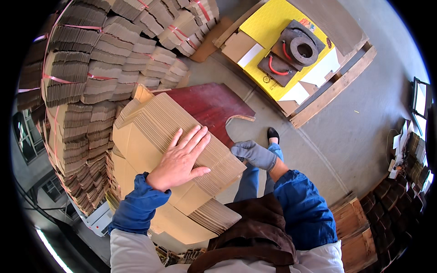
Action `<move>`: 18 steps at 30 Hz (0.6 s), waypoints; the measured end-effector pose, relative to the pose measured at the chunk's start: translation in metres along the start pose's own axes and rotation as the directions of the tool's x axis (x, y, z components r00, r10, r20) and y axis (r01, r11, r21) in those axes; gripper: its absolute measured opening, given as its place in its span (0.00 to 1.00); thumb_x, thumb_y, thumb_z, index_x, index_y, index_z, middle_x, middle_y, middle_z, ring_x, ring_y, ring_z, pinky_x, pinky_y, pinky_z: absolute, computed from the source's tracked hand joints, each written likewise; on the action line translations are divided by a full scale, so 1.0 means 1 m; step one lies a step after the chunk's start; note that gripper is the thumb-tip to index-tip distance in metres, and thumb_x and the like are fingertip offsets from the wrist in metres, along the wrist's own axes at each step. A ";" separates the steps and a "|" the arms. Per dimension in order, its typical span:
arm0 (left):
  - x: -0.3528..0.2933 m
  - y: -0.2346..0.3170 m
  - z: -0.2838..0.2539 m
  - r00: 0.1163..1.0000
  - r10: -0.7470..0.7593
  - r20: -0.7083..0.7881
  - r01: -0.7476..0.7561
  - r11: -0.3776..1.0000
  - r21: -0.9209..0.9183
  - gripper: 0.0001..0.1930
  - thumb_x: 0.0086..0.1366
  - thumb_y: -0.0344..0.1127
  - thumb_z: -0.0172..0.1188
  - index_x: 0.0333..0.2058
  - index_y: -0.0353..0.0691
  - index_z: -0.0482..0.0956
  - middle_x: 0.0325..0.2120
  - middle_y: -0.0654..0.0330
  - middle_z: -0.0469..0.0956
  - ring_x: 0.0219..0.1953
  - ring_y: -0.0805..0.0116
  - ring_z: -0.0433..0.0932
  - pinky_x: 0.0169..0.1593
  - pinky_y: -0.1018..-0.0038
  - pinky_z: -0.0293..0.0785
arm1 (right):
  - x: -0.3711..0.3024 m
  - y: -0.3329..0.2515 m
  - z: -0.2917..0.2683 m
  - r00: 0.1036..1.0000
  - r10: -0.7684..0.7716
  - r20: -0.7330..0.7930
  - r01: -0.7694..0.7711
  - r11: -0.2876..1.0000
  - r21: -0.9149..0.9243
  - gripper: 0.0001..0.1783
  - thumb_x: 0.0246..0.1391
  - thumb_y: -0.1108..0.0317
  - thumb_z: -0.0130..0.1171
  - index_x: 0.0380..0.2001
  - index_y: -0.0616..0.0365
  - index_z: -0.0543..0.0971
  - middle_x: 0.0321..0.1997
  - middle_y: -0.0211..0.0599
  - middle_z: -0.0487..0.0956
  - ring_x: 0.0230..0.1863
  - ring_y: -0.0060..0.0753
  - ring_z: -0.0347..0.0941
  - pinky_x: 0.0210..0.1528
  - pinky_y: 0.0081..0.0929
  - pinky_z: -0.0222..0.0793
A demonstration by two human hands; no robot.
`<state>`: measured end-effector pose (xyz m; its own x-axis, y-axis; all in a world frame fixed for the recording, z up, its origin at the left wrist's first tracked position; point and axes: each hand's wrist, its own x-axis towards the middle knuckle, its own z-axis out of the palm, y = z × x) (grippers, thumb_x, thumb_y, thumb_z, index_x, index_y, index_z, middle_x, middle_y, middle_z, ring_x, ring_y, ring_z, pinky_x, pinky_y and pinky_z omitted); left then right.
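My bare left hand (pixel 184 157) lies flat, fingers stretched out, on a tilted stack of folded brown cardboard sheets (pixel 157 116). The sheets' edges fan out in close rows under and beside it. At the right edge of this stack is my right hand (pixel 257 155), in a grey glove with its fingers curled closed. Something small and dark shows by those fingers, too hidden to name. A second cardboard stack (pixel 214 217) sits lower, nearer my body. Beyond the upper stack, a dark red board (pixel 207 102) with a curved cut-out reaches out to the right.
Tall piles of bundled cardboard (pixel 107 68), tied with pink straps, rise at the left. At the far right stands a wooden pallet (pixel 334 98) with a yellow sheet (pixel 261 22) and heavy dark metal weights (pixel 304 50) with red handles. More cardboard piles (pixel 387 214) stand at the lower right.
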<state>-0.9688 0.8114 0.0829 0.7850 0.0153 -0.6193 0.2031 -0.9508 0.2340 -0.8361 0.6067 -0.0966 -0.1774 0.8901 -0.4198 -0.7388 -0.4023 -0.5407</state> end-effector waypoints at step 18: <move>0.029 0.005 -0.008 0.990 0.138 0.002 -0.137 0.990 -0.032 0.33 0.64 0.53 0.64 0.62 0.41 0.72 0.64 0.55 0.69 0.71 0.57 0.62 0.74 0.40 0.43 | 0.004 -0.062 -0.002 0.994 -0.039 0.106 0.095 0.795 -0.599 0.12 0.63 0.64 0.59 0.41 0.61 0.83 0.29 0.41 0.82 0.28 0.29 0.78 0.35 0.27 0.75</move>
<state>-0.9408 0.8095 0.0719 0.8042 -0.1164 -0.5829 0.1117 -0.9336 0.3405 -0.7896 0.6346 -0.0666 -0.2168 0.9227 -0.3188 -0.2145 -0.3636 -0.9065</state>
